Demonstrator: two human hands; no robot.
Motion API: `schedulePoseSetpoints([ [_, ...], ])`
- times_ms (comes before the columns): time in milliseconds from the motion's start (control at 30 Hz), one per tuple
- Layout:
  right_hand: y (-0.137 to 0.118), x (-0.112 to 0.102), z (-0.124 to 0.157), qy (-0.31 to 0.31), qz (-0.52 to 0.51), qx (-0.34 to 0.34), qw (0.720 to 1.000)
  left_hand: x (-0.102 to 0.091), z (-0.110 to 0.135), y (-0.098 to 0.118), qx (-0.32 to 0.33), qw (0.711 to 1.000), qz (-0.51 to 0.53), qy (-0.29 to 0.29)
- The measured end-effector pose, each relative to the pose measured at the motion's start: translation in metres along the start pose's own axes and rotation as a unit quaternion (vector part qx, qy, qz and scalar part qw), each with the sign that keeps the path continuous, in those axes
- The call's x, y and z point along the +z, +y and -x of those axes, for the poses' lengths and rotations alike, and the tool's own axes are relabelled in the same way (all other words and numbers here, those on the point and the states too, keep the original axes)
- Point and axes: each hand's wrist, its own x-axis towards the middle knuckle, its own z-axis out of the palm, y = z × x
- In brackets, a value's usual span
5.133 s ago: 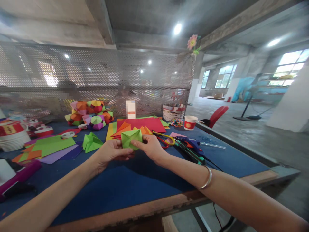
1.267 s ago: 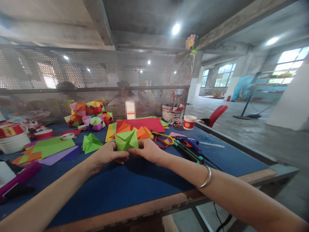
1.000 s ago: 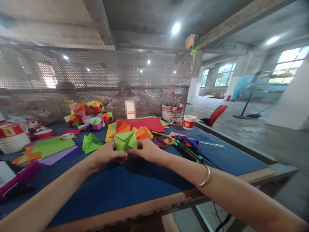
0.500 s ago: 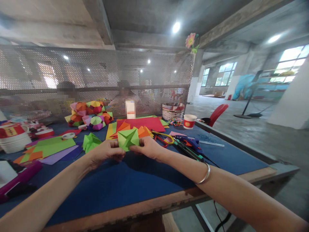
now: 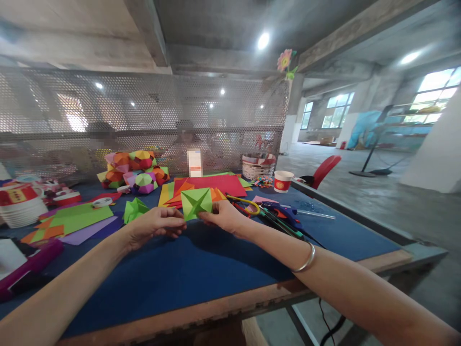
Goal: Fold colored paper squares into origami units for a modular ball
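Above the blue table (image 5: 201, 278) I hold a folded green paper square (image 5: 196, 202) with crossing creases. My right hand (image 5: 223, 216) pinches its lower right corner, a silver bangle on that wrist. My left hand (image 5: 154, 225) has its fingers curled at the paper's lower left edge, touching it. A second folded green piece (image 5: 134, 210) lies on the table just left of my hands.
Red, orange and yellow sheets (image 5: 212, 185) lie behind the hands. Scissors (image 5: 245, 205) and a glue gun (image 5: 283, 216) are to the right, a paper cup (image 5: 282, 181) and basket (image 5: 258, 166) beyond. Coloured paper balls (image 5: 133, 173) and loose sheets (image 5: 72, 218) sit left, before a perforated metal screen.
The green paper has been lifted slightly and turned so its creased face shows more fully. My left hand has slipped down toward its lower left edge.
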Motion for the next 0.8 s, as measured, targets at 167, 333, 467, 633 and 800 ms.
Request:
schedulePoseSetpoints([
  [167, 0.003, 0.000, -0.001, 0.000, -0.003, -0.009, 1.000, -0.002, 0.000, 0.000, 0.011, 1.000, 0.000, -0.007],
  [333, 0.007, 0.000, -0.002, -0.001, 0.053, -0.036, 0.998, -0.001, -0.003, -0.002, 0.030, 0.998, -0.046, 0.019],
  [467, 0.013, 0.002, -0.004, -0.020, 0.065, -0.045, 0.997, 0.005, -0.004, -0.002, 0.087, 0.993, -0.073, 0.017],
  [633, 0.018, 0.006, -0.004, -0.057, 0.036, -0.044, 0.997, 0.014, -0.003, 0.000, 0.099, 0.988, -0.115, 0.016],
  [800, 0.011, 0.008, 0.000, -0.075, 0.025, -0.020, 0.997, 0.014, -0.002, 0.001, 0.088, 0.989, -0.121, 0.013],
])
